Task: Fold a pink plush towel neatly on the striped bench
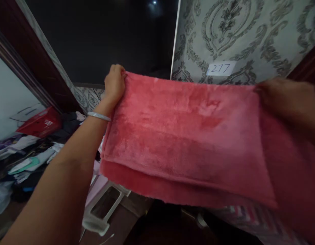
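A pink plush cloth [182, 136] hangs folded over in front of me, its top edge stretched between my hands. My left hand [115, 81], with a pale bangle on the wrist, is closed on the cloth's upper left corner. At the upper right, my right hand [287, 98] grips the same edge, its fingers darkened and slightly blurred. A lower layer shows below the front fold, and more of the cloth spreads out at the right under my forearm. I cannot tell whether it is a towel or a blanket.
A large dark screen [103, 41] and patterned wallpaper [269, 27] stand behind the cloth; a paper label [221, 68] reads 277. Heaped clothes [32, 163] and a red bag [41, 122] lie at the left. Below is a white plastic frame [101, 221].
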